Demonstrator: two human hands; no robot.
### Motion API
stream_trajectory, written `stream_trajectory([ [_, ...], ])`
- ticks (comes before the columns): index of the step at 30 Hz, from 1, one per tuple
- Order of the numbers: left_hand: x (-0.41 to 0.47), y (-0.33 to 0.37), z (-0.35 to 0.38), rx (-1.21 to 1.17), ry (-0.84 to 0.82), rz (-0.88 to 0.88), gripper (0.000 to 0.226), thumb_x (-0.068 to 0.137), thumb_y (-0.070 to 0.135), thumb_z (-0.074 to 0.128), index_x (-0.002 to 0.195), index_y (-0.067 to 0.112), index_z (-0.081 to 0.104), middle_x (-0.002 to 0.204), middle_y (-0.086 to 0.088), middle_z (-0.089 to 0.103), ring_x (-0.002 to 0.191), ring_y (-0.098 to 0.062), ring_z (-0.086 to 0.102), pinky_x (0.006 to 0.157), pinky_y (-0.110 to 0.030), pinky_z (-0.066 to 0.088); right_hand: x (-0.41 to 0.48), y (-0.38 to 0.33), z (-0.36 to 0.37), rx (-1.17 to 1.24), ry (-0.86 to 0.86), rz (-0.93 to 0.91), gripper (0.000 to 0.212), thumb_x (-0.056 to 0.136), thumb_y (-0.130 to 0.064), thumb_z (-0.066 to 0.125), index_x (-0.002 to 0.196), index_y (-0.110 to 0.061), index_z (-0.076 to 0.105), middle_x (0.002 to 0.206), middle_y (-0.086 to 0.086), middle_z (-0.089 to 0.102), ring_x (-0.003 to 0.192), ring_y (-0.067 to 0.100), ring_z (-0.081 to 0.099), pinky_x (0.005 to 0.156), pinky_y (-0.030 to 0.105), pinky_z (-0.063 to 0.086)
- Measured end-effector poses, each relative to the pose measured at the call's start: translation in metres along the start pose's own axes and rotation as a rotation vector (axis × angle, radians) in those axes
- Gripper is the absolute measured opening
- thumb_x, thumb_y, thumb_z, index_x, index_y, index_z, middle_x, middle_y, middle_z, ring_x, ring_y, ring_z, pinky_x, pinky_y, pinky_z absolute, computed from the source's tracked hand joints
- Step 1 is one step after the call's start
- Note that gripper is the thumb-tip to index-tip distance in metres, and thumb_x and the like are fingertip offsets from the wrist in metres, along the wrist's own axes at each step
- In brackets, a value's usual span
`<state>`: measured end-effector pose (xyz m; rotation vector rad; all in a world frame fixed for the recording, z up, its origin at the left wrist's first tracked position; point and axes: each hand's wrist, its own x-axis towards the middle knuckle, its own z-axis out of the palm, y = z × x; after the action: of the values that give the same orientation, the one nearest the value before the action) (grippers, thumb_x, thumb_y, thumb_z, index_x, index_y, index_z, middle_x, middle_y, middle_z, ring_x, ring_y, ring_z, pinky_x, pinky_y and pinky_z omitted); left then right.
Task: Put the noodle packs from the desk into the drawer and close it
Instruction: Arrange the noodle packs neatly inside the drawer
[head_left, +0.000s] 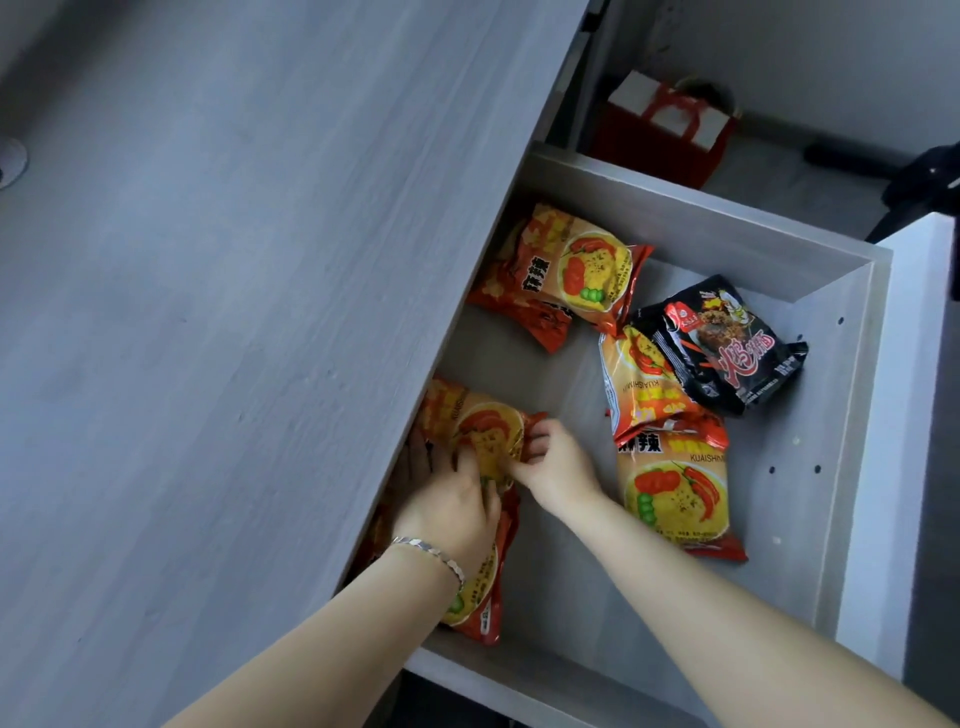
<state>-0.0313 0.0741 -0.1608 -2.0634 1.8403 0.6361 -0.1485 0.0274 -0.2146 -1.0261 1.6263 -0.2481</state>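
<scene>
The pale grey drawer (852, 415) stands pulled out beside the grey desk top (234, 312). Several orange-and-yellow noodle packs lie inside it, along with one black noodle pack (727, 348). Both hands hold one orange noodle pack (478, 426) at the drawer's left side, partly under the desk edge. My left hand (447, 499), with a silver bracelet on the wrist, presses on its near end. My right hand (556, 462) pinches its right edge. Another orange pack (483, 587) lies under my left wrist.
More orange packs lie at the drawer's back left (566, 270) and right of centre (675, 488). A red gift bag (670, 130) stands on the floor beyond the drawer. A black stand (914, 176) is at the upper right. The drawer's bare bottom shows in the middle.
</scene>
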Motion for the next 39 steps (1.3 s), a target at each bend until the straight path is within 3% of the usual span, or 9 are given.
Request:
stream_trajectory([
  [3, 0.017, 0.007, -0.001, -0.075, 0.07, 0.068, 0.047, 0.091, 0.035, 0.04, 0.133, 0.017, 0.03, 0.147, -0.015, 0.023, 0.137, -0.033, 0.018, 0.105, -0.046, 0.031, -0.014, 0.004, -0.022, -0.035, -0.067, -0.063, 0.031, 0.078, -0.018, 0.07, 0.106, -0.014, 0.059, 0.082, -0.005, 0.06, 0.085, 0.019, 0.062, 0.083, 0.035, 0.052],
  [6, 0.04, 0.014, 0.004, -0.06, -0.004, 0.238, 0.053, 0.093, 0.033, 0.038, 0.142, 0.028, 0.019, 0.155, -0.006, 0.001, 0.14, -0.033, 0.008, 0.109, -0.048, 0.028, -0.034, 0.011, -0.051, -0.173, 0.306, -0.188, 0.007, 0.082, -0.018, 0.061, 0.084, -0.025, 0.061, 0.079, -0.005, 0.062, 0.078, 0.021, 0.061, 0.067, 0.031, 0.048],
  [10, 0.059, 0.007, 0.017, 0.159, -0.141, 0.24, 0.064, 0.091, 0.052, 0.029, 0.142, 0.041, -0.008, 0.156, -0.003, -0.016, 0.14, -0.033, -0.019, 0.111, -0.057, -0.006, -0.039, 0.029, -0.077, -0.252, 0.677, 0.106, 0.057, 0.072, -0.027, 0.073, 0.121, -0.011, 0.048, 0.123, 0.02, 0.047, 0.115, 0.04, 0.042, 0.091, 0.044, 0.039],
  [14, 0.061, 0.005, 0.025, 0.196, -0.205, 0.155, 0.079, 0.083, 0.065, 0.036, 0.135, 0.049, -0.022, 0.152, 0.002, -0.029, 0.134, -0.039, -0.031, 0.106, -0.066, -0.007, -0.028, 0.045, -0.089, -0.367, 0.497, 0.352, 0.121, 0.057, -0.051, 0.079, 0.144, -0.011, 0.004, 0.14, 0.025, 0.029, 0.129, 0.039, 0.028, 0.106, 0.047, 0.027],
  [19, 0.061, 0.015, 0.011, 0.098, -0.287, 0.125, 0.085, 0.082, 0.05, 0.054, 0.14, 0.047, -0.007, 0.153, 0.0, -0.024, 0.134, -0.041, -0.029, 0.107, -0.066, -0.004, -0.02, 0.054, -0.09, -0.474, 0.421, 0.331, 0.129, 0.055, -0.046, 0.081, 0.144, -0.014, -0.009, 0.137, 0.02, 0.031, 0.126, 0.036, 0.031, 0.102, 0.046, 0.034],
  [22, 0.053, 0.019, -0.004, -0.114, -0.271, 0.097, 0.071, 0.082, 0.028, 0.06, 0.138, 0.04, 0.018, 0.154, 0.0, -0.014, 0.141, -0.039, -0.004, 0.11, -0.054, 0.027, -0.038, 0.064, -0.086, -0.556, 0.301, 0.309, 0.136, 0.052, -0.048, 0.081, 0.143, -0.011, -0.012, 0.141, 0.016, 0.031, 0.13, 0.033, 0.03, 0.104, 0.043, 0.034],
  [26, 0.02, 0.014, -0.008, -0.183, -0.105, 0.171, 0.057, 0.086, 0.023, 0.054, 0.136, 0.028, 0.027, 0.154, 0.002, -0.004, 0.121, -0.028, 0.044, 0.07, -0.029, 0.049, -0.073, 0.084, -0.067, -0.799, 0.013, 0.036, 0.13, 0.054, -0.051, 0.078, 0.144, -0.011, -0.007, 0.144, 0.008, 0.024, 0.134, 0.027, 0.026, 0.111, 0.039, 0.025],
  [31, -0.018, -0.002, 0.016, -0.099, -0.087, 0.225, 0.047, 0.09, 0.039, 0.042, 0.134, 0.027, 0.03, 0.152, 0.001, 0.013, 0.137, -0.027, 0.018, 0.101, -0.042, 0.041, -0.082, 0.089, -0.044, -0.883, -0.266, -0.271, 0.119, 0.059, -0.05, 0.077, 0.146, -0.021, 0.003, 0.15, 0.002, 0.018, 0.138, 0.022, 0.016, 0.116, 0.037, 0.012],
  [39, -0.021, -0.012, 0.022, -0.064, -0.047, 0.229, 0.051, 0.09, 0.041, 0.044, 0.137, 0.025, 0.034, 0.152, -0.004, 0.022, 0.139, -0.024, 0.015, 0.114, -0.041, 0.015, -0.083, 0.076, -0.019, -0.686, -0.287, -0.164, 0.075, 0.086, -0.049, 0.052, 0.145, -0.019, 0.017, 0.147, 0.009, 0.026, 0.137, 0.026, 0.021, 0.114, 0.04, 0.021],
])
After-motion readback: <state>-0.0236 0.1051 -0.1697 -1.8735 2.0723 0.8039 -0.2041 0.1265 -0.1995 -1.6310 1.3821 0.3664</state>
